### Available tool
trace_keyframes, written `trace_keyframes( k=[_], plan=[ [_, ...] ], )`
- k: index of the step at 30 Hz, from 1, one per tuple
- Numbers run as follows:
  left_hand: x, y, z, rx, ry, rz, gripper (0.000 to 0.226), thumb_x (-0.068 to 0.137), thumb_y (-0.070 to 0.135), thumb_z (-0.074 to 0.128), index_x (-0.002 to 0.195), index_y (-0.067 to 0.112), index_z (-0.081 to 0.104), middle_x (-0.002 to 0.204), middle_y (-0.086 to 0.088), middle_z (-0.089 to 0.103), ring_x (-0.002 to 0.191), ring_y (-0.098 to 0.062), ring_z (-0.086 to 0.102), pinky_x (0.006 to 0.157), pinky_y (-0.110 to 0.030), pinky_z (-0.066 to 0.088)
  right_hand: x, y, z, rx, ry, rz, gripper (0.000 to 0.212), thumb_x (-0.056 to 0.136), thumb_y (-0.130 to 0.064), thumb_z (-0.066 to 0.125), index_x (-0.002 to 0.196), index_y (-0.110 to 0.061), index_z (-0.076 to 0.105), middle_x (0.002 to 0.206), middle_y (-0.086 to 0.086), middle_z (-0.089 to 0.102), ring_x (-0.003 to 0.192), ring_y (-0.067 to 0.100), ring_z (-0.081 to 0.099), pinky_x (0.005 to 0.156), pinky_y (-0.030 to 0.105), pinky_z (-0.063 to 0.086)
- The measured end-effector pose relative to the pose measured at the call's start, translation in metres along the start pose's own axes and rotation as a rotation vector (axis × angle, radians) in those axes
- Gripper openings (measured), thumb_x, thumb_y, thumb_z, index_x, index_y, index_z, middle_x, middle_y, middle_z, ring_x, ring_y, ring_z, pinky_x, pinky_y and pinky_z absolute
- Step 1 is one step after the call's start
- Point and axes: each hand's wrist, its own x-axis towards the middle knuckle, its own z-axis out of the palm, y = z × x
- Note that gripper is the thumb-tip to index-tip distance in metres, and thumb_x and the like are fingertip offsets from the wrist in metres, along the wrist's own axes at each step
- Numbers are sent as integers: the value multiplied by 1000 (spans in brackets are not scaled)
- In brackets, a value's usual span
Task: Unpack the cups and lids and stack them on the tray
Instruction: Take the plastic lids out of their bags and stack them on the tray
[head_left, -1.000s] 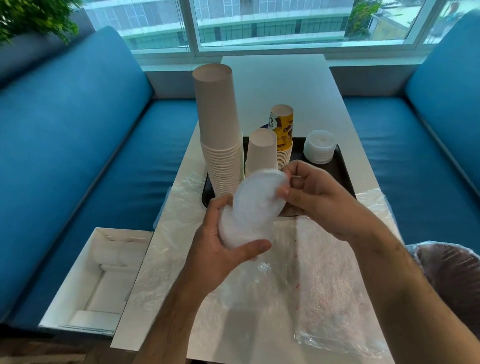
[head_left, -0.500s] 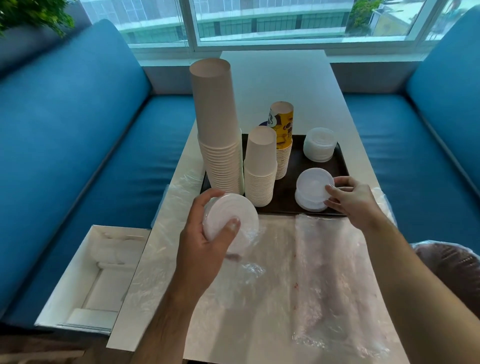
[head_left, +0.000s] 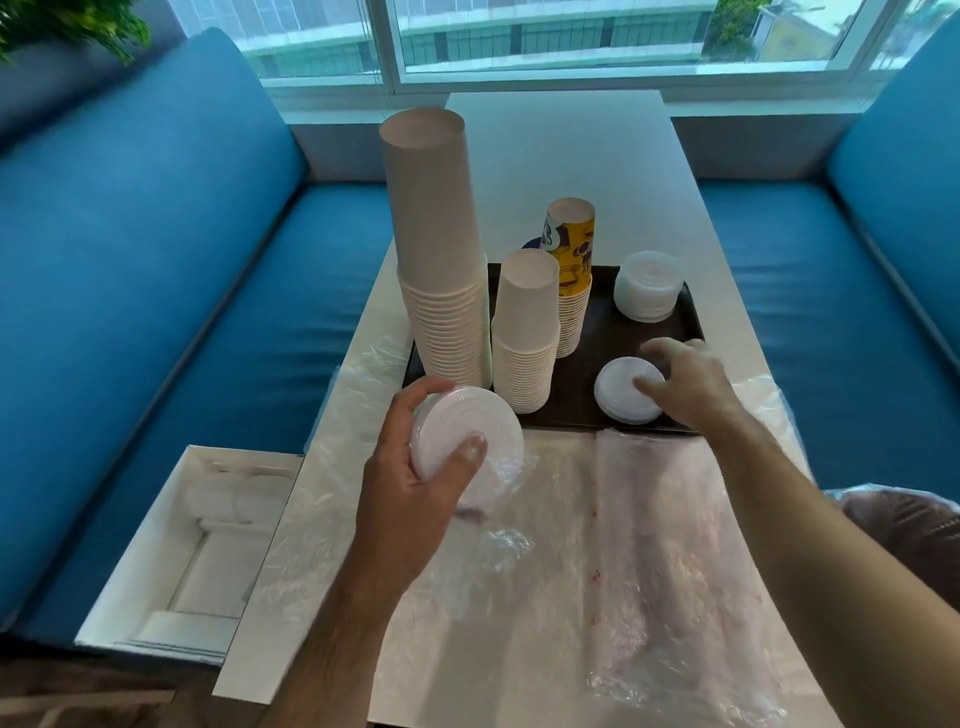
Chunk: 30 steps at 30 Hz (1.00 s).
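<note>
A dark tray (head_left: 688, 317) on the white table carries a tall stack of white paper cups (head_left: 436, 270), a shorter white stack (head_left: 524, 338), a yellow printed stack (head_left: 571, 270) and a pile of white lids (head_left: 647, 286) at its back right. A low pile of lids (head_left: 618, 392) lies at the tray's front right. My right hand (head_left: 685, 384) rests over it with loose, spread fingers, the fingertips touching its right side. My left hand (head_left: 415, 483) grips another stack of white lids (head_left: 467, 436) in front of the tray's left corner.
Crumpled clear plastic wrap (head_left: 623, 571) covers the near half of the table. An open white box (head_left: 182, 545) sits on the blue sofa at the left. A bag-lined bin (head_left: 909, 525) shows at the right edge.
My right hand took some lids off the stack held by my left hand, carried them right and set them on the tray's front right. Its grip has loosened.
</note>
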Motion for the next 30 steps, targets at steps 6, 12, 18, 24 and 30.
trace_keyframes(
  k=[6, 12, 18, 24, 30],
  plan=[
    [1, 2, 3, 9, -14, 3, 49, 88, 25, 73, 114, 57, 48, 106, 46, 47, 110, -8, 55, 61, -30, 63, -9, -14, 12, -177, -227, -104, 60, 85, -37, 79, 140, -40, 55, 139, 2, 39, 129, 27, 40, 107, 43, 44],
    [0, 3, 2, 3, -18, 3, 48, 88, 25, 73, 115, 56, 49, 105, 45, 48, 110, -12, 55, 64, -34, 64, -16, -18, 12, -158, -201, -94, 63, 81, -35, 84, 138, -37, 57, 138, 3, 40, 126, 27, 46, 104, 41, 47],
    [-1, 4, 2, 42, -8, 29, 44, 87, 29, 73, 113, 55, 48, 112, 37, 48, 109, -10, 55, 66, -20, 60, -23, -16, 15, -147, -184, -113, 63, 79, -35, 85, 137, -36, 59, 137, 2, 39, 125, 29, 48, 101, 40, 48],
    [-3, 6, 3, 26, -39, 39, 47, 88, 26, 73, 112, 57, 48, 110, 41, 46, 108, 11, 51, 60, -15, 56, -30, -33, -6, 2, -114, -179, 48, 91, -30, 73, 137, -30, 58, 130, 2, 53, 117, 22, 57, 90, 30, 48],
    [-6, 9, 5, 43, -94, 28, 46, 88, 27, 74, 113, 57, 49, 106, 46, 46, 106, 9, 53, 62, -20, 60, -89, -100, -44, 320, -296, -461, 25, 93, -22, 70, 117, -29, 72, 101, -14, 71, 89, 3, 68, 75, 16, 54]
  ],
)
